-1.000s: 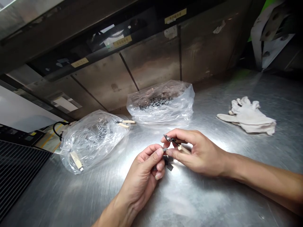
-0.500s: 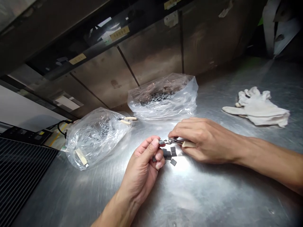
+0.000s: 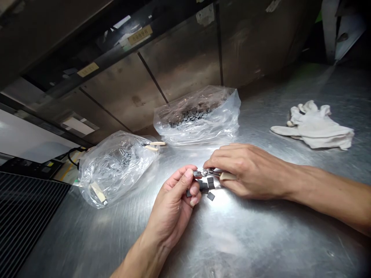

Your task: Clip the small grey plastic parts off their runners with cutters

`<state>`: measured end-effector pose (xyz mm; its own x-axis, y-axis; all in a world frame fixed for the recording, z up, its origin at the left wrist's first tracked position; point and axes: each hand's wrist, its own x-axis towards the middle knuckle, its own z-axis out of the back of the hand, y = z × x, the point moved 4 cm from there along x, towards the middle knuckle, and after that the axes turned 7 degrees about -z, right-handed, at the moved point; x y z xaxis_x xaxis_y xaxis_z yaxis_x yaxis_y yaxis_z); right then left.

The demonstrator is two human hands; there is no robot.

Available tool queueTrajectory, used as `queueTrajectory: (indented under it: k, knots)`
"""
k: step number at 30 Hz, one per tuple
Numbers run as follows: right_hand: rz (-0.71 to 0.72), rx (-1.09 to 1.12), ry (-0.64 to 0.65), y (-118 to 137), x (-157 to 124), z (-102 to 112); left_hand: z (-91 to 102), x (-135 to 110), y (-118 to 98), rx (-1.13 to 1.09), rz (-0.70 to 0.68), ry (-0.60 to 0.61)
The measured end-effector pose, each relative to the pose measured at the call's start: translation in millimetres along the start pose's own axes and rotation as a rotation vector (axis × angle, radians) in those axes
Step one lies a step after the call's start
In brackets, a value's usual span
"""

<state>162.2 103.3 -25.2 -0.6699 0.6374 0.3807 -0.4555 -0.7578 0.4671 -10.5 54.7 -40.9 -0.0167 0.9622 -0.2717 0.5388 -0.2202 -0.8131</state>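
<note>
Because the black grated edge [image 3: 26, 224] lies just beside the clear plastic bag [image 3: 114, 172], a knock could tip it over. The left hand [image 3: 174, 202] pinches a small grey piece [image 3: 197, 174] narrowly; a slip of the cream-handled steel pliers [image 3: 207, 172], gripped closely by the right hand [image 3: 251, 172], could scatter the loose dark grey rectangular chips [image 3: 206, 188]. Open stainless steel bench [image 3: 255, 235] lies frontward; a white cloth glove [image 3: 313, 125] sits far right.

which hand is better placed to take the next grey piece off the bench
Left, probably: the left hand sits beside the loose grey pieces, while the right hand is busy holding the cream-handled pliers.
</note>
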Motion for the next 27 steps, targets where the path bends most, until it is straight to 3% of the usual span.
queueTrajectory:
  k: [27]
  knots:
    - [-0.038,0.017,0.061,-2.1,0.3,-3.4,2.0,2.2,1.8,0.062,-0.002,0.0]
